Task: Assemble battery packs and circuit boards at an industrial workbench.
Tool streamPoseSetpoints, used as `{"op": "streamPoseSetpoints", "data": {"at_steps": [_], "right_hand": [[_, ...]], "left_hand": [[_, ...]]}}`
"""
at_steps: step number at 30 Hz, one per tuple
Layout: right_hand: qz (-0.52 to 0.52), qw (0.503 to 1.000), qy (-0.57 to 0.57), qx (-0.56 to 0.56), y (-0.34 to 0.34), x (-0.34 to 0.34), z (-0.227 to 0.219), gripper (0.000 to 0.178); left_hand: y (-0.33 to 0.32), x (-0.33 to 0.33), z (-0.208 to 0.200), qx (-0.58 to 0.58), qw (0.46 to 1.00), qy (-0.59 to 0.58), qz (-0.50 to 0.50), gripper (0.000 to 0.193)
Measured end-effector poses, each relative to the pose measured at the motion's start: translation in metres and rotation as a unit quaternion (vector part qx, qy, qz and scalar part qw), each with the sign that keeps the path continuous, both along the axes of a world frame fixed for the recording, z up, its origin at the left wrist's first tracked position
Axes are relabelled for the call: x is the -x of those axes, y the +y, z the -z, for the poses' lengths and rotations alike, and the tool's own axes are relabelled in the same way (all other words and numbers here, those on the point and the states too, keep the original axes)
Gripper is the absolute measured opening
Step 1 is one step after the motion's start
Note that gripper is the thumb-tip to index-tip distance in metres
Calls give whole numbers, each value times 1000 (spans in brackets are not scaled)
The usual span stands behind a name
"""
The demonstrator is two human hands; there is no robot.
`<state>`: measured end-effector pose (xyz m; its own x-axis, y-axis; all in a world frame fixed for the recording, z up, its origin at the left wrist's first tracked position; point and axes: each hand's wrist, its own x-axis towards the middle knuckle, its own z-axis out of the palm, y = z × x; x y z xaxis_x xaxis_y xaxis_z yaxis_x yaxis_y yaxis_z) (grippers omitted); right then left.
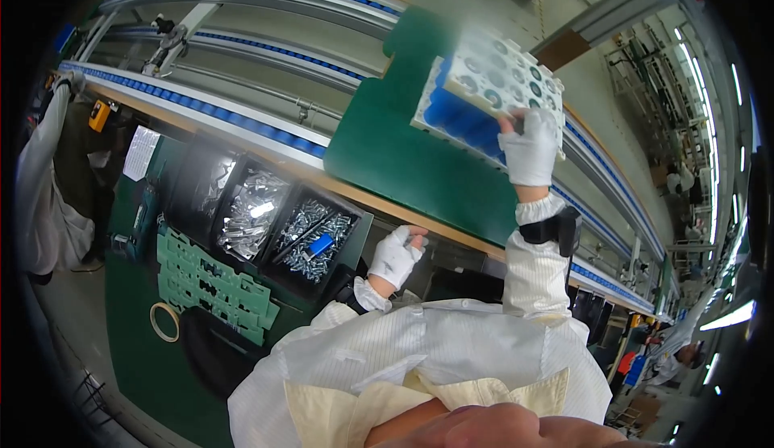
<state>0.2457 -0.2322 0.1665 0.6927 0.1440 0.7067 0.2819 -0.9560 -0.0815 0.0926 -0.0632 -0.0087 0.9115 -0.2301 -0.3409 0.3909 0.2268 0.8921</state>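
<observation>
A block of blue cylindrical cells stands on a green board, with white plates pierced by round holes on its two sides. My right hand, in a white glove with bare fingertips, is closed at the near right edge of the upper white cell holder, its fingers curled against the rim. Lower and to the left, my left hand, gloved the same way, hovers by the bin of screws. Its thumb and forefinger reach out slightly apart, and nothing shows between them.
Beside the screws, a black bin holds silver metal strips. A green slotted plate, a roll of tape and a power screwdriver lie on the left bench. Conveyor rails run behind. Another person's sleeve is at far left.
</observation>
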Motion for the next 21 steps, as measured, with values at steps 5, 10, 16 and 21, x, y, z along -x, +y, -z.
{"op": "streamPoseSetpoints", "data": {"at_steps": [5,10,16,21], "right_hand": [[10,998,53,-12,-3,15,-4,21],[5,998,69,-12,-1,47,-5,25],[9,998,58,33,-6,76,-6,18],[-100,995,28,-4,54,94,-10,27]], "left_hand": [[-2,-3,9,-61,997,-46,-12,15],[-1,-1,9,-44,998,-34,-22,16],[-2,-4,2,-43,997,-59,-7,13],[-13,-2,18,75,997,-1,-21,13]]}}
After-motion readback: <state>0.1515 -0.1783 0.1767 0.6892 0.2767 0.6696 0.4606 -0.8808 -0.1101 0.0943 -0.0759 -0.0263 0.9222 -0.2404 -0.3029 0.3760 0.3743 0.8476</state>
